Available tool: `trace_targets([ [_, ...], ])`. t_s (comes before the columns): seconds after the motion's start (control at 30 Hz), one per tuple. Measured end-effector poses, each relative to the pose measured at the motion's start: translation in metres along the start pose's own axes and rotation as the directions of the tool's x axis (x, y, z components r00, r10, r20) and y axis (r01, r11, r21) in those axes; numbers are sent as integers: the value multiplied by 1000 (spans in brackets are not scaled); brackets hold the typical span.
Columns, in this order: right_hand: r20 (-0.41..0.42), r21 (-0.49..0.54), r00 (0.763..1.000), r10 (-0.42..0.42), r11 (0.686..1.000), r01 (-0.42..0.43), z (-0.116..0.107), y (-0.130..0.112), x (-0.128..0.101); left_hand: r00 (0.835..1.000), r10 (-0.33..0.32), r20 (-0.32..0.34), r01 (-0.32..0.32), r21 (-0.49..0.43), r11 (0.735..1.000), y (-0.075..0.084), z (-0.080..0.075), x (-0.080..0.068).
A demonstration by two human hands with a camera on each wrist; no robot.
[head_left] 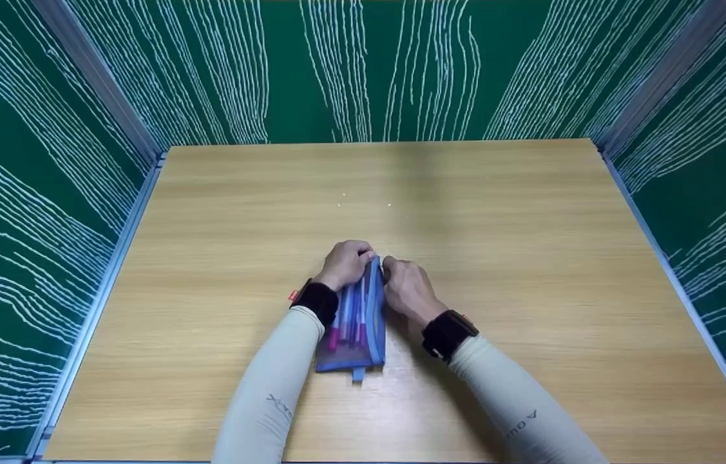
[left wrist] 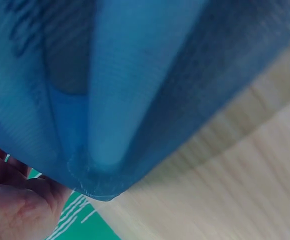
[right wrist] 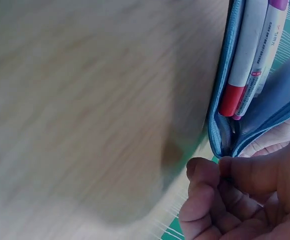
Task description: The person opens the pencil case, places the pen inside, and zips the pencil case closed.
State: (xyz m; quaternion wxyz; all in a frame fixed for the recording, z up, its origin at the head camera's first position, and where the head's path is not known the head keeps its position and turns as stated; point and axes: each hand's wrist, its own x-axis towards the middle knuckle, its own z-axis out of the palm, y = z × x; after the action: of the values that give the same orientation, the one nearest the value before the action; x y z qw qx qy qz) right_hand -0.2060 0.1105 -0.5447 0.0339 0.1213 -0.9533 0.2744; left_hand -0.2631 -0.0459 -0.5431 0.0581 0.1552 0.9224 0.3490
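A blue mesh zip pouch [head_left: 350, 354] with several markers [head_left: 346, 312] inside stands tilted on the table, its long zipper toward the right. At the pouch's far end, my left hand [head_left: 344, 265] grips the top corner. Thumb and forefinger of my right hand [right wrist: 250, 195] pinch the end of the zipper, where the slider would be; the pull itself is hidden. In the right wrist view the zipper [right wrist: 280, 119] is parted, and a red-ended marker [right wrist: 240, 70] shows between its edges. The mesh side [left wrist: 185, 90] fills much of the left wrist view.
The wood-grain table [head_left: 240, 212] has several tiny white specks [head_left: 390, 205] beyond the hands. Green panels [head_left: 285, 71] with white wavy lines wall in the back and both sides, with metal rails [head_left: 111, 270] along the table edges.
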Motion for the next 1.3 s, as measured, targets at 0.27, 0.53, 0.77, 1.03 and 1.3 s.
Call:
trace_targets([
  [0.27, 60, -25, 998, 9, 1000, -8, -2, -3, -6, 999, -49, 14, 49, 12, 999, 2, 1, 2],
  [0.53, 90, -55, 996, -9, 998, 14, -4, -5, -10, 997, -73, 24, 72, 40, 997, 4, 2, 2],
  [0.77, 120, -53, 993, -11, 998, 18, -5, -5, -15, 997, -79, 23, 78, 38, 996, 5, 2, -1],
  [1.03, 137, -9, 989, -48, 999, 50, -7, -7, -21, 1000, -15, 2, 15, 29, 999, 5, 1, -2],
  [1.3, 182, 34, 981, -60, 998, 55, -10, -9, -27, 1000, -27, 9, 27, 44, 999, 6, -1, -1],
])
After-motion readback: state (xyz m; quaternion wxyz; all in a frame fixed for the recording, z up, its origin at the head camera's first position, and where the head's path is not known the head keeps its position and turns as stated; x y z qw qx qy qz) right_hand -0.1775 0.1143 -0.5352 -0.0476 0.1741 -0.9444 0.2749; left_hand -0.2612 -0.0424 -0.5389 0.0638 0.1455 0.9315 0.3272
